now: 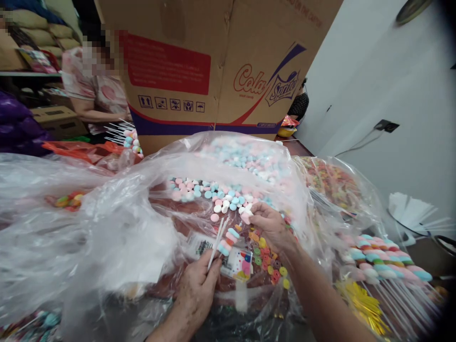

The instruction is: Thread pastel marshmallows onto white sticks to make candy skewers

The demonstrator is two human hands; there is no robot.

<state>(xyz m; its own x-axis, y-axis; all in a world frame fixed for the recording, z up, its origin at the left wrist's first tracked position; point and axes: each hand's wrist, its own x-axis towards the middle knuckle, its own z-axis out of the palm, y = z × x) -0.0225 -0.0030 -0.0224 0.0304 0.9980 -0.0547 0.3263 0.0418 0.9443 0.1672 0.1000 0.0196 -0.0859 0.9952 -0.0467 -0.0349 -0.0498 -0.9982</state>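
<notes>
My left hand [199,282] is closed around a few thin white sticks [216,242], whose bare tips point up and away. Right beside these tips is a short row of blue, pink and orange sweets [228,241], apparently threaded on a stick from the same hand. Between thumb and fingers, my right hand [272,228] pinches a pink and white marshmallow [246,217]. Just beyond it lie loose pink, white and blue marshmallows [221,194], spilling from a clear plastic bag [199,161]. Colourful gummy rings [267,261] are scattered below my right hand.
A tall cardboard box [178,114] stands behind the bag. At the right lie finished candy skewers [388,259], gold ties [366,304] and a bag of gummies [329,175]. Crumpled plastic [107,237] covers the left. Another person [96,95] stands at the back left near more skewers [131,140].
</notes>
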